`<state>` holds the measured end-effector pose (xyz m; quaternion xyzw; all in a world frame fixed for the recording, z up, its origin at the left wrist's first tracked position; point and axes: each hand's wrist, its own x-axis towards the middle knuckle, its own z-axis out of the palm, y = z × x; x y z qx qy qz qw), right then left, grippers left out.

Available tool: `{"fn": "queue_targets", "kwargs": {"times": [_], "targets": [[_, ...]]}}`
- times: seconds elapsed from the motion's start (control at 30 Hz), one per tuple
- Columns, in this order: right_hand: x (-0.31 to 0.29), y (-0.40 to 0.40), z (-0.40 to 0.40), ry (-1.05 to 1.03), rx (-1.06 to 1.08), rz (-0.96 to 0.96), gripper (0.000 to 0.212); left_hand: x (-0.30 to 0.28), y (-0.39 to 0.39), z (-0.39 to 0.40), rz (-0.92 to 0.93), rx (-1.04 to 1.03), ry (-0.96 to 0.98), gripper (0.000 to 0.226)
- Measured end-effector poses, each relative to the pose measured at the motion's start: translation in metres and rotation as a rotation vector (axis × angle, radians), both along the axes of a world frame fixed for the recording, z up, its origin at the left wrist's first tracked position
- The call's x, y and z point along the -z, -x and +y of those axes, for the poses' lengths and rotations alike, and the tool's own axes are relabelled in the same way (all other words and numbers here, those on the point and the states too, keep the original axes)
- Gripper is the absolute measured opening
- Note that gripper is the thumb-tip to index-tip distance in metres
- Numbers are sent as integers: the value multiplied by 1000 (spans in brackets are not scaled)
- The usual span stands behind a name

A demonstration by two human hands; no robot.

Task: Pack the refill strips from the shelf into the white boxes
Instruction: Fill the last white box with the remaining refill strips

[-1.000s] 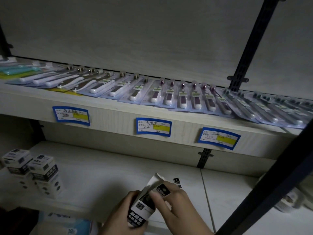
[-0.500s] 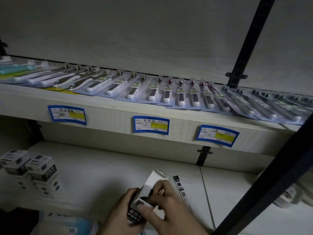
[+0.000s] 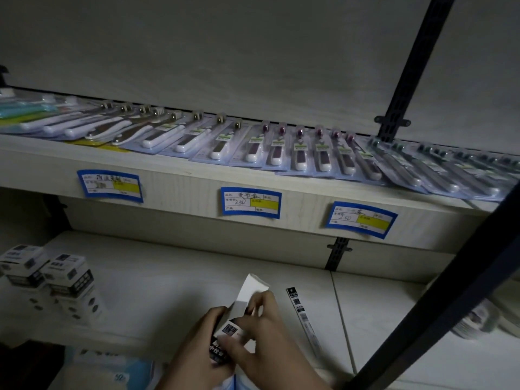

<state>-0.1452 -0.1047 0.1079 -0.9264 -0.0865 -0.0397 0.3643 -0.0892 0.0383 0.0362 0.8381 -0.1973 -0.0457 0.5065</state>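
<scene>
A white box (image 3: 250,294) with black print and its top flap raised is held over the lower shelf (image 3: 168,277) near the bottom middle. My left hand (image 3: 197,347) grips its lower body. My right hand (image 3: 261,336) pinches the box near the open mouth, fingers curled over it. One dark refill strip (image 3: 302,316) in a clear sleeve lies flat on the shelf just right of my right hand, untouched. Two closed white boxes (image 3: 67,280) of the same kind stand at the left.
The upper shelf (image 3: 183,178) carries a row of blister-packed toothbrushes (image 3: 275,147) above blue price labels (image 3: 250,202). A dark metal post (image 3: 439,302) slants across the right side. Pale packets (image 3: 109,370) lie below at bottom left, round items (image 3: 478,319) at far right.
The box has tilted more upright in my hands and my right hand has slid up onto its open end. The strip on the shelf has come fully into view.
</scene>
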Motion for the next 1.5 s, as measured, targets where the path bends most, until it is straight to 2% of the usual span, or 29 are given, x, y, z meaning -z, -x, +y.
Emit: {"fn": "queue_targets", "kwargs": {"times": [0.07,0.13,0.2,0.3,0.37,0.47,0.53,0.6,0.67,0.7,0.93,1.0,1.03,1.1,1.13,1.17,1.2,1.27,1.33,1.4,1.43,1.5], "targets": [[20,-6,-3,40,23,91,39,5,-2,12,80,4,-8,56],[22,-9,-5,2,-33,90,30,12,-1,1,138,-42,-41,51],[21,-9,-12,-130,-85,77,14,13,4,-2,165,-48,14,50],[23,-6,-32,-414,-55,90,20,8,5,4,198,-87,74,56],[14,-6,-44,-568,-1,88,17,7,5,5,205,-136,42,57],[22,-18,-66,-663,255,111,14,7,3,9,188,-154,64,57],[54,-37,-86,-511,457,131,10,4,3,11,172,-140,63,59],[98,-56,-111,-228,646,194,10,0,3,12,172,-132,52,60],[137,-66,-131,57,729,292,19,-5,4,11,186,-113,48,61],[149,-67,-136,164,743,316,20,-6,5,11,187,-106,45,61],[152,-75,-112,519,685,369,20,-7,2,18,150,-137,19,58],[150,-74,-99,598,619,411,11,-8,1,20,136,-135,7,57],[153,-72,-97,607,598,381,9,-9,1,21,128,-138,8,56],[155,-68,-101,632,545,336,20,-10,-1,23,115,-146,14,54],[153,-62,-103,647,536,367,15,-11,-1,23,111,-148,19,54],[146,-57,-104,647,548,343,12,-11,-1,24,112,-146,22,54],[149,-57,-109,623,591,285,19,-12,0,24,114,-140,24,54],[151,-52,-113,592,461,233,26,-11,1,25,122,-128,25,56],[143,-47,-107,569,339,305,25,-11,2,24,125,-114,21,57],[127,-40,-97,399,314,373,11,-10,3,23,125,-95,18,58],[121,-39,-93,289,336,361,12,-10,3,22,134,-90,16,58],[101,-33,-85,93,393,172,23,-10,3,21,146,-92,15,57]]}}
